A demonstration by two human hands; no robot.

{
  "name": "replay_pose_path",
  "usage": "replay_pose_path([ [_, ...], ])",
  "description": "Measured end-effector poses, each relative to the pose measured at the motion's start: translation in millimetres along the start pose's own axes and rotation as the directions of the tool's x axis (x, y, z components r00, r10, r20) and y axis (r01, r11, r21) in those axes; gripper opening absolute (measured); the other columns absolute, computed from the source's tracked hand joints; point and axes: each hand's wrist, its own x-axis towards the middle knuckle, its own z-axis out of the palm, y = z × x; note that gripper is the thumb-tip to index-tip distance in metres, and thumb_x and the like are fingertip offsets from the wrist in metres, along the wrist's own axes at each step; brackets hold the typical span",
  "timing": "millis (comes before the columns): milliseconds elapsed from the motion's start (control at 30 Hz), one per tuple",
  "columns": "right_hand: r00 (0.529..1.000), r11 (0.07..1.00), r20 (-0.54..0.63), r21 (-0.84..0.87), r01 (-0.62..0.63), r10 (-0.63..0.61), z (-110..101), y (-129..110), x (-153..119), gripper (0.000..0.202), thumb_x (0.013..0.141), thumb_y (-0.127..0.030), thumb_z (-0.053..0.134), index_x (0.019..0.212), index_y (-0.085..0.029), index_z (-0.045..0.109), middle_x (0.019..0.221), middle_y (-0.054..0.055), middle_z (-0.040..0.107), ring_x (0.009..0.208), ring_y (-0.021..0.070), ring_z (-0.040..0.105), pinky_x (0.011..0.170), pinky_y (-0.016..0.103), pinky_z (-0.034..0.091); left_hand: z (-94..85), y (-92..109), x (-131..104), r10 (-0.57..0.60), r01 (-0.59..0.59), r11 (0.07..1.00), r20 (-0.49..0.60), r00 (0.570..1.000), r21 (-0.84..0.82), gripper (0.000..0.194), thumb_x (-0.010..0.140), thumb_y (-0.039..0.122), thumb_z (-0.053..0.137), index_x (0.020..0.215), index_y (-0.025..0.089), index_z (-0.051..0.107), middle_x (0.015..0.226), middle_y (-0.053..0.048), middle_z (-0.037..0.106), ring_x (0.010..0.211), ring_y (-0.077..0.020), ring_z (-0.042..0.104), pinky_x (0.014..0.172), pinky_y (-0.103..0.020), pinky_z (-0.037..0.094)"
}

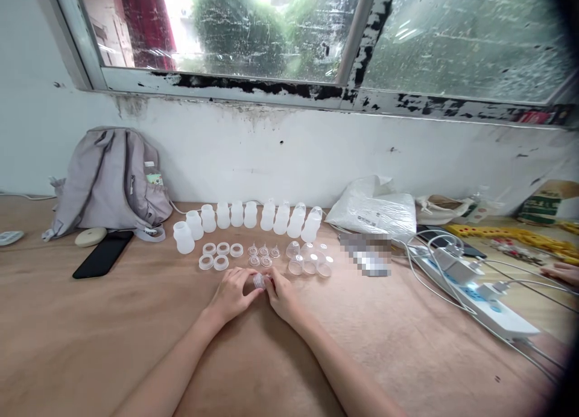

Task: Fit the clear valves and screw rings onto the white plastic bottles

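Note:
Between my two hands is a ribbed, translucent screw ring [259,281], held just above the table. My left hand [231,293] closes on it from the left. The fingers of my right hand [281,293] pinch it on the other side, where a clear part shows that may be a teat. Just beyond lie several loose white rings [221,262], several clear teats [266,262] and several transparent dome caps [309,268]. Behind these stands a row of frosted baby bottles [236,215]; the left ones have open necks, while the right ones [297,222] wear clear caps.
At left are a grey backpack [106,181], a black phone [103,255] and a round cream object [91,237]. To the right sit a white plastic bag [373,209] and a power strip [511,317] with tangled cables. Another person's hand [563,273] reaches in at far right.

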Motion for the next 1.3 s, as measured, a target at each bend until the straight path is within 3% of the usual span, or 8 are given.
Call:
replay_pose_path([
  [133, 0.999, 0.999, -0.008, -0.022, 0.043, -0.043, -0.3, -0.3, -0.8, 0.018, 0.081, -0.013, 0.033, 0.091, -0.017, 0.047, 0.083, 0.004, 0.057, 0.075, 0.0130, 0.054, 0.068, 0.023, 0.041, -0.5, -1.1, 0.2, 0.005, -0.005, 1.000, 0.000, 1.000, -0.001, 0.032, 0.073, 0.034, 0.057, 0.102, 0.022, 0.052, 0.097, -0.003, 0.060, 0.092, -0.0180, 0.052, 0.083, -0.033, 0.039],
  [367, 0.999, 1.000, -0.035, -0.031, -0.002, 0.000, 1.6, 2.1, -3.1, 0.031, 0.069, -0.005, 0.036, 0.096, -0.017, 0.044, 0.084, 0.004, 0.055, 0.070, 0.0133, 0.052, 0.066, 0.024, 0.042, -2.1, -6.0, 1.1, -0.007, 0.007, 1.000, -0.007, 1.000, 0.023, 0.029, 0.074, 0.032, 0.056, 0.101, 0.022, 0.052, 0.098, -0.004, 0.059, 0.095, -0.0196, 0.051, 0.085, -0.035, 0.037],
  [533, 0.985, 0.997, -0.166, -0.053, -0.064, 0.054, 2.3, 10.4, -1.1, 0.032, 0.068, -0.006, 0.037, 0.098, -0.017, 0.045, 0.092, 0.007, 0.053, 0.074, 0.0146, 0.053, 0.067, 0.027, 0.044, -1.2, -18.2, 3.5, -0.076, 0.093, 0.981, -0.101, 0.992, 0.173, 0.028, 0.074, 0.035, 0.054, 0.099, 0.022, 0.055, 0.109, -0.006, 0.056, 0.104, -0.0228, 0.045, 0.092, -0.040, 0.030],
  [700, 0.929, 0.971, -0.347, -0.144, -0.191, 0.131, -3.8, 21.1, 3.4, 0.028, 0.075, -0.012, 0.036, 0.100, -0.016, 0.047, 0.097, 0.008, 0.048, 0.079, 0.0154, 0.052, 0.071, 0.030, 0.044, -1.6, -26.0, 3.6, -0.189, 0.245, 0.922, -0.203, 0.961, 0.299, 0.027, 0.074, 0.036, 0.053, 0.098, 0.023, 0.056, 0.114, -0.008, 0.053, 0.108, -0.0253, 0.042, 0.095, -0.044, 0.025],
  [1000, 0.935, 0.895, -0.286, -0.330, -0.301, 0.209, -3.8, 21.1, 11.0, 0.028, 0.079, -0.012, 0.036, 0.103, -0.013, 0.050, 0.097, 0.011, 0.057, 0.091, 0.0195, 0.054, 0.075, 0.031, 0.042, -2.0, -31.1, 3.8, -0.296, 0.374, 0.851, -0.251, 0.922, 0.370, 0.027, 0.073, 0.035, 0.053, 0.097, 0.024, 0.058, 0.116, -0.008, 0.052, 0.110, -0.0269, 0.039, 0.097, -0.047, 0.018],
  [1300, 0.921, 0.802, -0.302, -0.472, -0.367, 0.244, 2.2, 17.8, 18.2, 0.021, 0.083, -0.015, 0.035, 0.096, -0.015, 0.052, 0.088, 0.011, 0.060, 0.081, 0.0195, 0.058, 0.064, 0.026, 0.041, 1.6, -37.3, 3.2, -0.253, 0.332, 0.876, -0.251, 0.934, 0.349, 0.032, 0.074, 0.033, 0.050, 0.104, 0.022, 0.054, 0.116, -0.010, 0.051, 0.109, -0.0271, 0.040, 0.097, -0.047, 0.019],
])
